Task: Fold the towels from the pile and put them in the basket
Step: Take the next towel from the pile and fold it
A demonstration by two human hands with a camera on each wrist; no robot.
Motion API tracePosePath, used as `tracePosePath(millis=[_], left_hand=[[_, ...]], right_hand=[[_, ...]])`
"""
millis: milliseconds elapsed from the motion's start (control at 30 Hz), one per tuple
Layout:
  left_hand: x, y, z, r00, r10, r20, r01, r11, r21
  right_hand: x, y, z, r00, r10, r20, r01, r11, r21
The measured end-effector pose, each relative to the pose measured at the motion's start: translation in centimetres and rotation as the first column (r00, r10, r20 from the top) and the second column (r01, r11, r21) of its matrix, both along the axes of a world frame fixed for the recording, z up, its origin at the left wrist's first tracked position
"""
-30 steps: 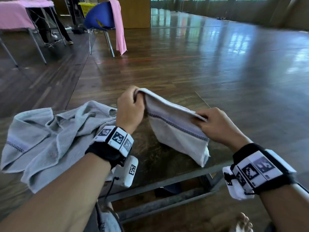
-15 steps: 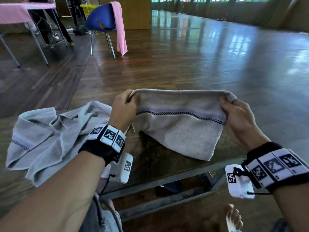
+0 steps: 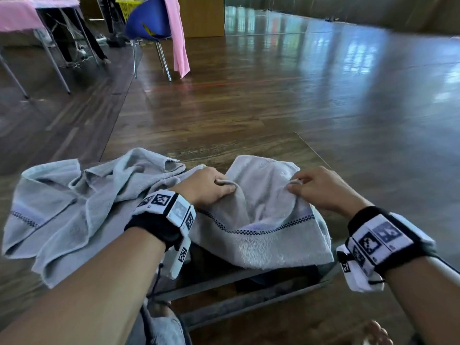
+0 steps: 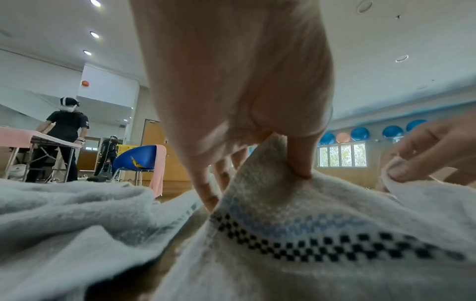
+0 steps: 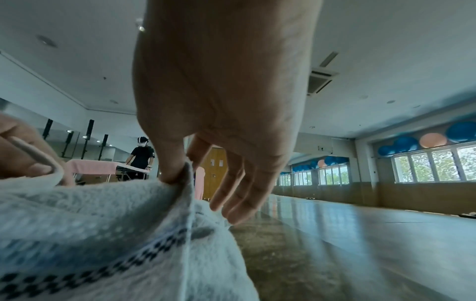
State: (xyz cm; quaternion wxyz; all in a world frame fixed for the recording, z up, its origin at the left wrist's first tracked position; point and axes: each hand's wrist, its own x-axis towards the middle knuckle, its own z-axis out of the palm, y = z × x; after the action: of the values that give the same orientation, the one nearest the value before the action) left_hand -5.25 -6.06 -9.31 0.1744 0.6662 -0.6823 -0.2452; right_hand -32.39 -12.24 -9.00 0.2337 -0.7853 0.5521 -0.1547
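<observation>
A grey towel [image 3: 263, 235] with a checkered black stripe lies on the dark wooden table [image 3: 306, 150], its near edge hanging over the front. My left hand [image 3: 211, 188] pinches one upper corner of it, and my right hand [image 3: 313, 188] pinches the other. The same towel [image 4: 322, 234] fills the left wrist view under my left hand [image 4: 257, 163]. In the right wrist view my right hand [image 5: 185, 169] nips the towel [image 5: 103, 213] edge between thumb and forefinger, the other fingers loose. A crumpled pile of towels [image 3: 62, 210] lies to the left.
The table's front edge and metal frame [image 3: 249, 302] are just below the towel. A blue chair [image 3: 149, 23] with pink cloth [image 3: 178, 33] stands far behind, beside a pink-covered table [image 3: 17, 16] and a yellow basket [image 3: 127, 7]. Polished wooden floor [image 3: 323, 83] stretches right.
The towel, held up and stretched wide half a second ago, has come down onto the table. Both hands have moved lower and closer together, still holding its corners.
</observation>
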Motion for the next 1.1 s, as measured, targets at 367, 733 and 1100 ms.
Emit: tracePosePath(millis=[367, 733, 1100], left_hand=[[-3.3, -1.1, -2.0, 0.981, -0.170, 0.090, 0.164, 0.984, 0.071], [-0.5, -4.4, 4.3, 0.930, 0.154, -0.335, -0.328, 0.759, -0.563], [4.4, -4.4, 2.7, 0.841, 0.411, -0.353, -0.540, 0.588, -0.602]], right_hand=[[4.6, -1.1, -1.8, 0.934, 0.313, -0.174, -0.294, 0.947, 0.127], [7.8, -8.8, 5.0, 0.957, 0.142, 0.252, -0.028, 0.912, -0.408], [5.1, -12.3, 3.5, 0.737, -0.121, 0.665, 0.326, 0.925, -0.194]])
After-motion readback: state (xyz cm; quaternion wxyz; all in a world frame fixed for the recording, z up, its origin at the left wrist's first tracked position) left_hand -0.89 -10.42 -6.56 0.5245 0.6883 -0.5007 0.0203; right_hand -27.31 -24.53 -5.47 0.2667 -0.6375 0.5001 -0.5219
